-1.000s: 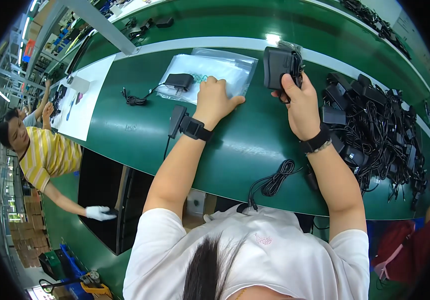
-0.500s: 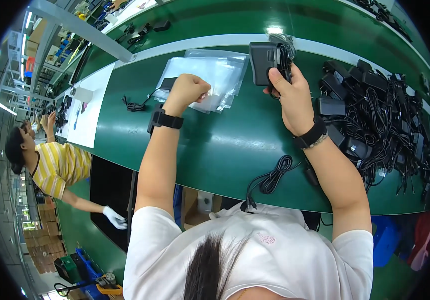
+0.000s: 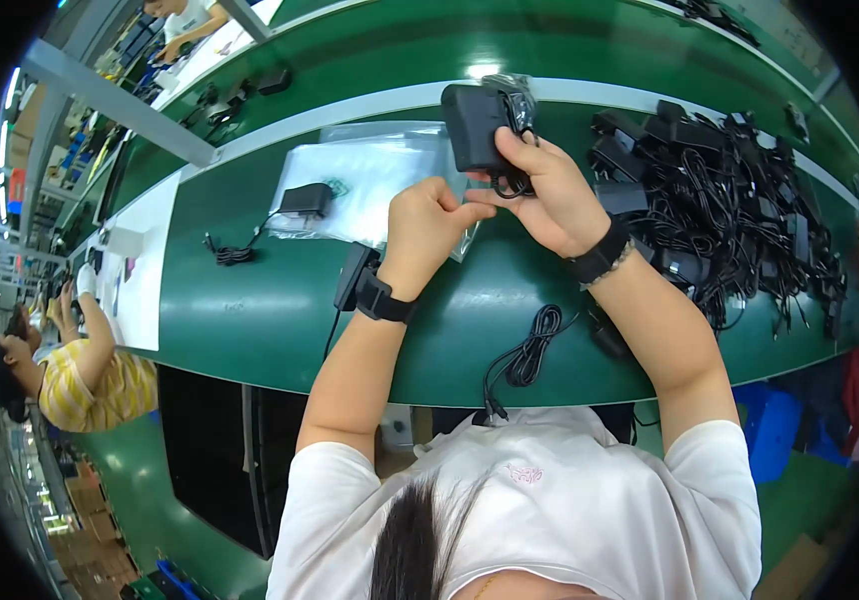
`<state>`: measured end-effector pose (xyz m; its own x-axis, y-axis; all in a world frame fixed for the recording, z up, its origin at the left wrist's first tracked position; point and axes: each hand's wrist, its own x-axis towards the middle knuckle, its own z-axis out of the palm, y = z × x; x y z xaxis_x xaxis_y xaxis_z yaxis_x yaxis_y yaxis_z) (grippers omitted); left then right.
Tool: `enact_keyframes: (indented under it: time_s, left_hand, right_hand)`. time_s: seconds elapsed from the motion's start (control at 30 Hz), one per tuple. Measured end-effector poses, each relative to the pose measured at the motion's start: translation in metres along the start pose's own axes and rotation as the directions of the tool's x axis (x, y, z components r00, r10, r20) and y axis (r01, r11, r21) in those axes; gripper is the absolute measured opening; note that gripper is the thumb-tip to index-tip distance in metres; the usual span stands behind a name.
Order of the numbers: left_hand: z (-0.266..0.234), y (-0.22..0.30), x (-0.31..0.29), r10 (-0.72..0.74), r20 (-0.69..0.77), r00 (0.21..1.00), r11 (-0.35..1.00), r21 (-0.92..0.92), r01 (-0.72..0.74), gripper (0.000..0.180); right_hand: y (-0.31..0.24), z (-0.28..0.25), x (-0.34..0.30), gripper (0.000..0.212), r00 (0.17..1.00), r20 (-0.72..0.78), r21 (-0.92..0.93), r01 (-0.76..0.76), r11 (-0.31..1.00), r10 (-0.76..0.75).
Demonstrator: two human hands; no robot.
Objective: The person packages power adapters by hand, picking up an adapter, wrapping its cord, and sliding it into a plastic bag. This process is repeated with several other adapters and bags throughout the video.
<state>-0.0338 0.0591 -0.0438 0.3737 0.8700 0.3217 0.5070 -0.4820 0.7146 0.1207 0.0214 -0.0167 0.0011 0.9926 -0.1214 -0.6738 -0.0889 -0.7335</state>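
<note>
Gripping one black adapter (image 3: 470, 125) and its one bundled cord, the right hand (image 3: 553, 200) is near twelve o'clock from mid-view. The left hand (image 3: 425, 230) is just beside it, fingers curled inward; whether they pinch anything I cannot tell. Toward eleven o'clock several clear bags (image 3: 370, 170) lie overlapping, with one second adapter (image 3: 305, 200) on them at ten. One coiled cable (image 3: 530, 360) lies at four; between two and three, heaped adapters (image 3: 740, 200) tangle too densely to count.

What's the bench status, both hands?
Right hand: gripping boxy black power adapter. Left hand: over flat clear plastic bags, grip unclear. Second black adapter lying on those bags.
</note>
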Motion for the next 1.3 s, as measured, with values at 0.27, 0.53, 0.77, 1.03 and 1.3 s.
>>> enact_keyframes:
  time_s: [0.27, 0.53, 0.77, 1.03, 1.3]
  left_hand:
    - [-0.012, -0.024, -0.005, -0.155, -0.182, 0.971, 0.980, -0.154, 0.127, 0.041]
    - [-0.024, -0.017, -0.003, -0.372, 0.047, 0.927, 0.674, -0.673, 0.305, 0.014]
    - [-0.022, -0.009, -0.006, -0.326, -0.008, 0.945, 0.710, -0.662, 0.240, 0.013]
    - [-0.011, 0.008, -0.027, 0.208, -0.288, 0.935, 0.962, -0.115, -0.249, 0.007]
    - [-0.013, 0.020, -0.026, 0.358, -0.449, 0.818, 0.888, -0.106, -0.447, 0.009]
  right_hand:
    - [-0.019, 0.004, -0.005, 0.032, 0.944, -0.040, -0.495, 0.265, 0.828, -0.327]
    - [0.006, 0.021, -0.037, 0.054, 0.777, 0.525, -0.842, 0.532, -0.082, -0.348]
    - [0.017, 0.031, -0.040, 0.047, 0.836, 0.541, -0.743, 0.424, -0.518, -0.091]
    - [-0.007, 0.027, -0.003, 0.056, 0.974, -0.035, -0.856, -0.145, 0.496, 0.223]
    - [0.024, 0.024, -0.003, 0.062, 0.958, 0.062, -0.485, 0.274, 0.830, -0.280]
